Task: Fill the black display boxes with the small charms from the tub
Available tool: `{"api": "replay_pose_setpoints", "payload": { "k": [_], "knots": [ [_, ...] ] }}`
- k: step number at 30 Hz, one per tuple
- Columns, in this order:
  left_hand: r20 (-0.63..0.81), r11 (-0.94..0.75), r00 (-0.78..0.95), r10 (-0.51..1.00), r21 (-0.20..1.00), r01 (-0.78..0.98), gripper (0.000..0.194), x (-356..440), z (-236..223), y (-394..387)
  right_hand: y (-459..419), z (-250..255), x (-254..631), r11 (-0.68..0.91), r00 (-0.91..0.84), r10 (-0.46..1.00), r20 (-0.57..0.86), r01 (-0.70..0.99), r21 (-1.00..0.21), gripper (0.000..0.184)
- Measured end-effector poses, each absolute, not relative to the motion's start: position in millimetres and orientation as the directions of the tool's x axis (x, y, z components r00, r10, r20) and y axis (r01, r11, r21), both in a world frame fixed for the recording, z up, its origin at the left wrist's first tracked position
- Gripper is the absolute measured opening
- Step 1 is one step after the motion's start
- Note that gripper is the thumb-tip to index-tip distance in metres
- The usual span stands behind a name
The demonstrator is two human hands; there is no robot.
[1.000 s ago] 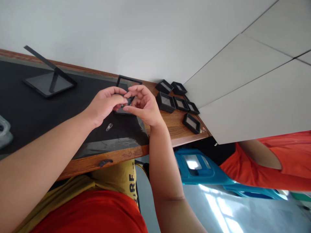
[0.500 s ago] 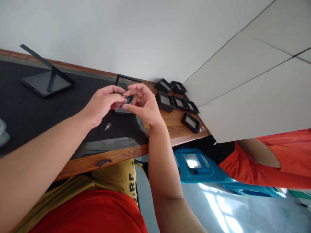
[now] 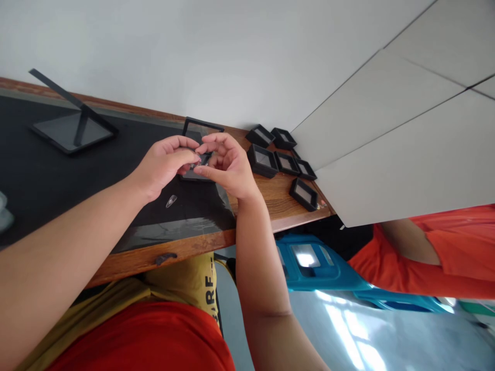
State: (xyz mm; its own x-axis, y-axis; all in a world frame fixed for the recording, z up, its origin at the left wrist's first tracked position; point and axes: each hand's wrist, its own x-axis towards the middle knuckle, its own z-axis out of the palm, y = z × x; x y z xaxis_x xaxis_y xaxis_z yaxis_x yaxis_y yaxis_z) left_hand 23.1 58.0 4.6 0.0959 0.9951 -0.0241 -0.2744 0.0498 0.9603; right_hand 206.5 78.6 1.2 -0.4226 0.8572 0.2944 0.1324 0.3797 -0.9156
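Observation:
My left hand [image 3: 167, 164] is closed in a pinch, thumb against fingers, on a tiny glinting piece with a reddish spot, too small to name. My right hand [image 3: 229, 167] meets it there, fingers curled and thumb tip at the same piece. Beneath both hands lies an open black case [image 3: 203, 123], its lid raised toward the wall and its lower part mostly covered by my fingers. A small clear teardrop-shaped piece [image 3: 171, 201] lies on the black mat [image 3: 154, 222], just below my left hand.
Another open black case [image 3: 73, 133] stands at the left with its lid up. Several small black boxes [image 3: 263, 161] are grouped on the bare wood at right. A white wall rises behind. A person in an orange shirt [image 3: 460, 252] sits right of the partition, by a blue chair [image 3: 320, 265].
Both hands hold nearly the same pose at the same spot. The view has shifted very slightly, and the other person's arm at right has moved a little.

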Motion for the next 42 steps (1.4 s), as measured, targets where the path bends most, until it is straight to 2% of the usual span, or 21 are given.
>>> {"api": "replay_pose_setpoints", "payload": {
  "k": [5,10,15,18,28,42],
  "knots": [
    [-0.018,0.046,0.099,0.995,0.958,-0.282,0.024,24.4,5.0,58.1,76.5,1.4,204.9,0.38,-0.396,0.871,0.291,0.166,-0.91,0.072],
    [-0.039,0.067,0.093,0.995,0.945,-0.32,0.021,20.8,1.0,62.8,76.1,4.8,211.7,0.377,-0.342,0.897,0.28,0.26,-0.889,0.073],
    [-0.06,0.067,0.029,0.998,0.937,-0.343,0.034,13.9,-4.9,71.3,83.8,1.5,228.1,0.321,-0.166,0.947,0.276,0.458,-0.829,0.064],
    [-0.062,0.063,0.015,0.998,0.938,-0.34,0.035,12.9,-6.4,72.5,86.2,-2.2,229.3,0.29,-0.174,0.957,0.232,0.54,-0.791,0.059],
    [-0.083,0.067,-0.031,0.996,0.932,-0.356,0.012,15.3,1.5,65.3,90.9,-8.8,220.7,0.28,-0.301,0.944,0.135,0.515,-0.81,0.059],
    [-0.043,0.034,-0.023,0.999,0.949,-0.314,0.015,15.0,4.9,63.5,88.4,-4.5,221.7,0.246,-0.3,0.949,0.098,0.507,-0.826,0.059]
  ]
}}
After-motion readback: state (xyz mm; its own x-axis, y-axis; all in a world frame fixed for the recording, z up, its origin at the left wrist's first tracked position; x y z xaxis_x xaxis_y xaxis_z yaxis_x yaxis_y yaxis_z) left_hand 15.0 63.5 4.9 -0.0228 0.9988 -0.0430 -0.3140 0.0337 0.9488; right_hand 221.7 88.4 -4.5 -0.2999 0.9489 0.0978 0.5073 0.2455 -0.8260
